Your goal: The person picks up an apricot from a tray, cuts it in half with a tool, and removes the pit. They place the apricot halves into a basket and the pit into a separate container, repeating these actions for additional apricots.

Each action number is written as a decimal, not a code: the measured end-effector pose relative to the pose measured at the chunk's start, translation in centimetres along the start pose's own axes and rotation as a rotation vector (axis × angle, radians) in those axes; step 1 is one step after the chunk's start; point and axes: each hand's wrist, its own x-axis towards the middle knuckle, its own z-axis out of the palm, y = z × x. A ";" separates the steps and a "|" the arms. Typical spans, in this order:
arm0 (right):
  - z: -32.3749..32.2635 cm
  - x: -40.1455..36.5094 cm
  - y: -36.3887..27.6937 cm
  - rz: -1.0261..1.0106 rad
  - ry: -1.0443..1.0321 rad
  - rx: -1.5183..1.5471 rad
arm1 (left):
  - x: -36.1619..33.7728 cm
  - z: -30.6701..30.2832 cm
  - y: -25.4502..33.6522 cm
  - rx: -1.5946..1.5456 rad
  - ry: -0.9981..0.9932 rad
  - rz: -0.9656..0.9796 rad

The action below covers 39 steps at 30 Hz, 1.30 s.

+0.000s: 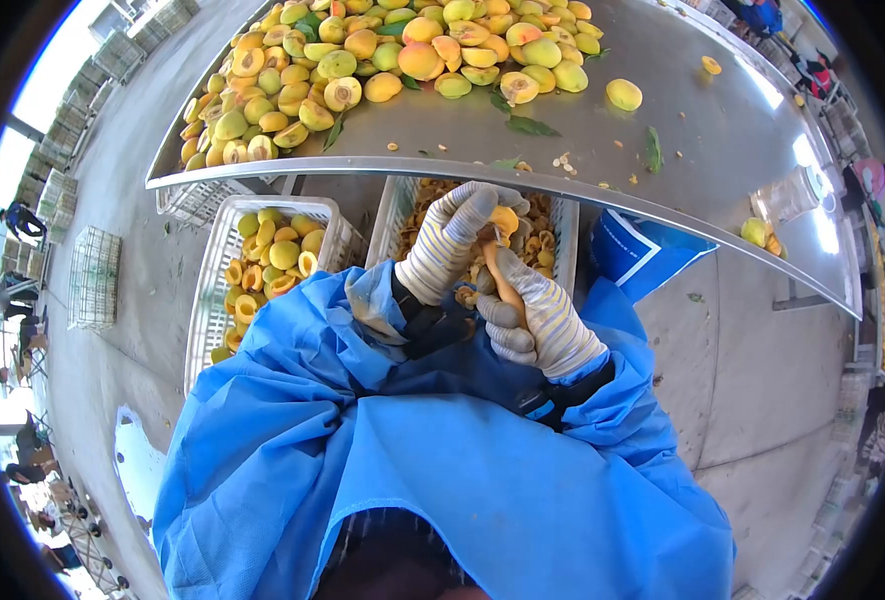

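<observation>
My left hand (449,243), in a striped knit glove, pinches a peach half (504,221) in front of the table's near edge. Gloved the same way, my right hand (544,315) is wrapped round a tan-handled pitting tool (503,282). The tool's upper end meets the peach half; its tip is too small and covered to make out. Below both hands stands a white crate (390,222) holding peach pits and scraps. Left of it, another white crate (205,300) contains halved peaches (280,252).
A metal table (432,135) spans the front, heaped with whole and halved peaches (362,43) at its left. A clear plastic container (784,197) lies near its right edge. Under the edge hangs a blue bag (634,250). Stacked crates (95,275) and people (24,220) are at far left.
</observation>
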 end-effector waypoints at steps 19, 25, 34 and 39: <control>-0.3 -1.3 -0.2 -0.092 -0.020 -0.078 | 1.1 -0.8 1.0 -0.368 0.116 -0.089; -3.8 0.0 -0.1 -0.598 0.425 -1.240 | -0.7 -5.3 5.8 0.493 0.249 0.071; -3.2 -0.1 -0.5 -0.546 0.466 -1.530 | -6.2 -17.7 14.8 2.099 0.701 0.215; -3.7 1.2 -0.3 -0.532 0.457 -1.591 | 3.0 -17.8 16.8 2.104 0.816 0.016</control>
